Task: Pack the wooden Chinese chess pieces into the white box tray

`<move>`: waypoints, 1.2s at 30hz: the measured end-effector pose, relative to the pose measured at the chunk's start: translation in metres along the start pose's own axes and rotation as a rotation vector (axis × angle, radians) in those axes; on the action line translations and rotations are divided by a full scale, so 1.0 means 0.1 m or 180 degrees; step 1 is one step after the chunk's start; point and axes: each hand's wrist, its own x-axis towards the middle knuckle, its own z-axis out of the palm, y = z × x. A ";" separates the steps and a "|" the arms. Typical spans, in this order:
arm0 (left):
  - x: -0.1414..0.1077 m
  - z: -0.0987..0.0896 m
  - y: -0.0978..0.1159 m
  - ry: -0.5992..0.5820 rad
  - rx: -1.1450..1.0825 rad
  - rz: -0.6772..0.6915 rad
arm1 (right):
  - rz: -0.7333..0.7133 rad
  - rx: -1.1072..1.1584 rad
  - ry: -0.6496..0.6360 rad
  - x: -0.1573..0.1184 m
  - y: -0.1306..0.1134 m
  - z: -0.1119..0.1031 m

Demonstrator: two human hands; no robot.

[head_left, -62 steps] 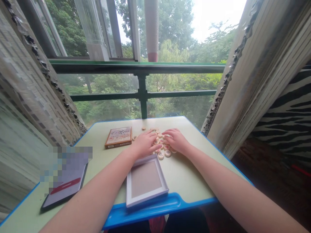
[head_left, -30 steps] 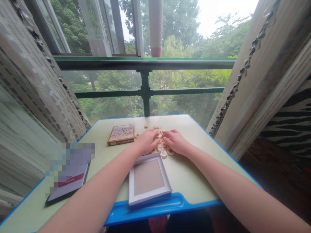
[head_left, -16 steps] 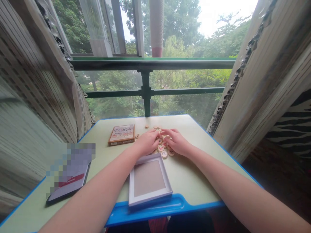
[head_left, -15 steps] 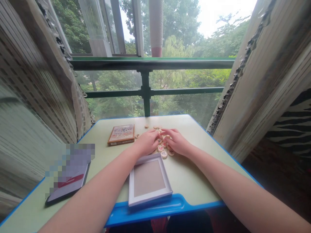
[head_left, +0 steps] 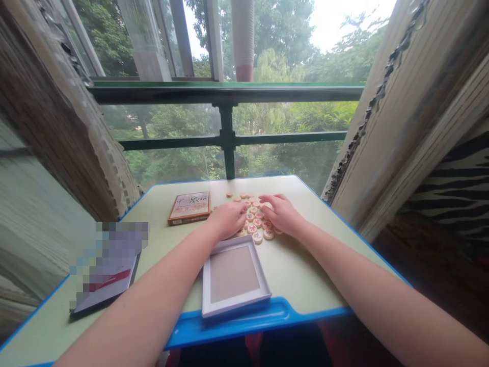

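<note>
Roughly at the middle of the bench [head_left: 313,267], the round pieces [head_left: 257,223] lie in a loose cluster, mostly between the two hands, with red or dark characters on those that can be read. A lone piece [head_left: 229,194] sits beyond the cluster, and another is partly hidden between the box [head_left: 190,205] and the left hand [head_left: 228,220]. The box lies flat to the left of that hand. On the near side, the shallow tray [head_left: 234,272] stands in the way, its far end close to the pieces and under the left wrist, its near end reaching over the blue edge [head_left: 229,326] by the molded groove. The tablet [head_left: 110,290], partly blurred, lies at the left, beyond the left forearm. Bench surface shows right of the tray, under the right forearm, and between the pieces and the far edge, past which runs the green railing [head_left: 171,93]. Curtains [head_left: 382,148] hang at both sides. The left hand is palm down and part open, fingers loosely bent over the cluster's left side; its underside is hidden, so contact cannot be told. The right hand [head_left: 280,211] is open, fingers apart and slightly curved, at the cluster's right side, with fingertips at the pieces; touch is unclear.
</note>
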 end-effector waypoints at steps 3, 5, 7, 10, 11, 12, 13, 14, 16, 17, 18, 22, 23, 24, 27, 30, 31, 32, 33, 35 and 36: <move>0.00 0.00 -0.01 0.0098 -0.0019 0.0086 | -0.0082 -0.0213 -0.0215 -0.01 0.00 0.01; 0.01 0.01 -0.01 0.0104 -0.0037 0.0084 | -0.0156 -0.0296 -0.0329 -0.01 -0.02 0.01; 0.02 0.02 -0.02 0.0063 -0.0008 0.0069 | -0.0187 -0.0320 -0.0324 -0.01 -0.02 0.01; 0.04 0.05 -0.05 -0.0021 0.0057 0.0198 | -0.0238 -0.0297 -0.0186 -0.02 -0.01 -0.01; 0.04 0.05 -0.06 -0.0038 0.0059 0.0256 | -0.0273 -0.0277 -0.0151 -0.02 0.00 -0.02; 0.04 0.06 -0.06 -0.0047 0.0050 0.0297 | -0.0302 -0.0256 -0.0122 -0.02 0.01 -0.04; 0.05 0.06 -0.07 -0.0046 0.0037 0.0310 | -0.0303 -0.0232 -0.0095 -0.02 0.02 -0.06; 0.05 0.06 -0.08 -0.0036 0.0023 0.0301 | -0.0265 -0.0206 -0.0074 -0.02 0.02 -0.08; 0.04 0.06 -0.08 -0.0002 0.0008 0.0266 | -0.0091 -0.0180 -0.0080 0.00 0.01 -0.15; 0.04 0.05 -0.09 0.0014 0.0012 0.0248 | -0.0001 -0.0200 -0.0125 0.02 -0.01 -0.19; 0.04 0.05 -0.09 0.0030 0.0025 0.0225 | 0.0066 -0.0247 -0.0208 0.06 -0.03 -0.24; 0.04 0.04 -0.14 0.0162 0.0128 0.0018 | 0.0300 -0.0562 -0.0776 0.28 -0.11 -0.36; 0.04 0.04 -0.16 0.0187 0.0143 -0.0032 | 0.0391 -0.0594 -0.0859 0.33 -0.11 -0.36; 0.04 0.03 -0.17 0.0195 0.0142 -0.0069 | 0.0469 -0.0588 -0.0888 0.38 -0.11 -0.35; 0.03 0.00 -0.19 0.0125 0.0083 -0.0120 | 0.0498 -0.0437 -0.0746 0.43 -0.05 -0.26; 0.02 -0.03 -0.19 0.0068 -0.0017 -0.0145 | 0.0294 -0.0465 -0.0439 0.38 0.03 -0.13; 0.01 -0.04 -0.19 0.0078 -0.0063 -0.0164 | 0.0253 -0.0503 -0.0352 0.36 0.05 -0.10; 0.01 -0.05 -0.18 0.0094 -0.0118 -0.0178 | 0.0222 -0.0534 -0.0296 0.35 0.06 -0.07; 0.01 -0.05 -0.18 0.0117 -0.0172 -0.0180 | 0.0202 -0.0552 -0.0288 0.34 0.06 -0.05; 0.01 -0.07 -0.17 0.0159 -0.0247 -0.0120 | 0.0175 -0.0568 -0.0373 0.34 0.05 -0.03; 0.01 -0.09 -0.16 0.0179 -0.0267 -0.0067 | 0.0171 -0.0583 -0.0428 0.35 0.05 -0.02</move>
